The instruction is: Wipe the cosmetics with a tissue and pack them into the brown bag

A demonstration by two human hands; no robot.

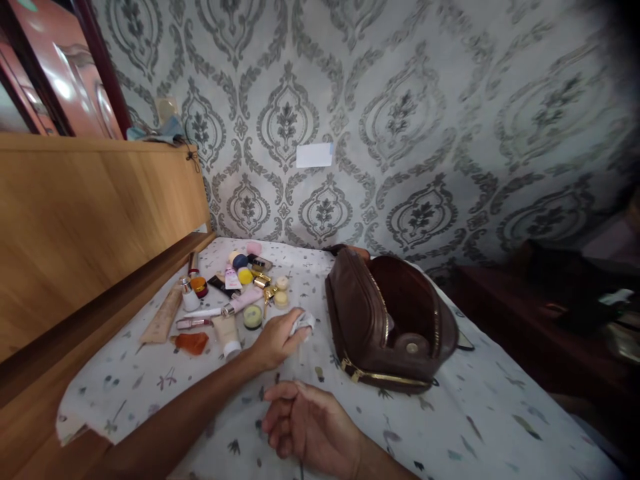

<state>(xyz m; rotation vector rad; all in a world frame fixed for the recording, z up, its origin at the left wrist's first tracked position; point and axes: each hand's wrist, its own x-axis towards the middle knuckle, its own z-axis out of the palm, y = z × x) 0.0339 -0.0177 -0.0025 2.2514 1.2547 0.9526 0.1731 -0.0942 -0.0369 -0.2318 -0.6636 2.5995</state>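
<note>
My left hand [278,340] is closed on a crumpled white tissue [303,323], just above the cloth between the cosmetics and the bag. Palm up and fingers loosely curled, my right hand [315,423] holds nothing in front of it. On the right stands a brown leather bag [350,313] with gold zips, its top unzipped and its inside dark. Nearest to my left hand are a round pale-green jar [253,317] and a beige tube [227,335] with a white cap. An orange item [192,343] lies further left.
Several cosmetics lie at the back left, among them a peach tube [164,313], a yellow round item [245,275] and a pink tube [246,300]. A wooden board [100,233] borders the left side. Behind rises a patterned wall [400,133] with a white paper [315,155].
</note>
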